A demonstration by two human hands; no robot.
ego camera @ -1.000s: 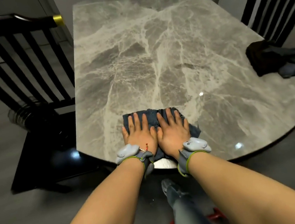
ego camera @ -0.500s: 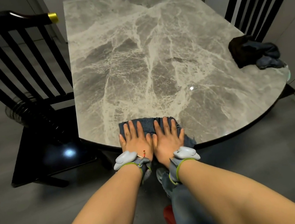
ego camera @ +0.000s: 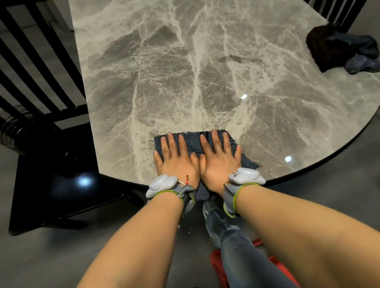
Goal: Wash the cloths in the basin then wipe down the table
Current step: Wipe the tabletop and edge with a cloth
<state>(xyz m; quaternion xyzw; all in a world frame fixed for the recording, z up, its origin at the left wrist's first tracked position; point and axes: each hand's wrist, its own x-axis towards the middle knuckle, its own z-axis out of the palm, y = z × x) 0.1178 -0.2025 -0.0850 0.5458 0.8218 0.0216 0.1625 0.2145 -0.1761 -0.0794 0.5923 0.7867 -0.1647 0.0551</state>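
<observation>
While both bare arms reach forward side by side, the left hand [ego camera: 177,164] and the right hand [ego camera: 219,161] lie flat and open, palms down, fingers straight and slightly spread, thumbs almost touching. Both press on a dark blue-grey terry cloth [ego camera: 192,141] spread at the near edge of a grey marble table [ego camera: 172,60] veined in pale cream. A little of the cloth shows past that edge between the wrists. Each wrist wears a pale grey strapped device [ego camera: 162,188]. A crumpled pile of dark cloths [ego camera: 341,49] sits at the right edge of the surface, well apart from the hands. A black slatted chair [ego camera: 15,70] stands along the left edge. Below the near edge, a leg in grey trousers [ego camera: 244,258] partly hides a red object [ego camera: 218,264] on the floor.
</observation>
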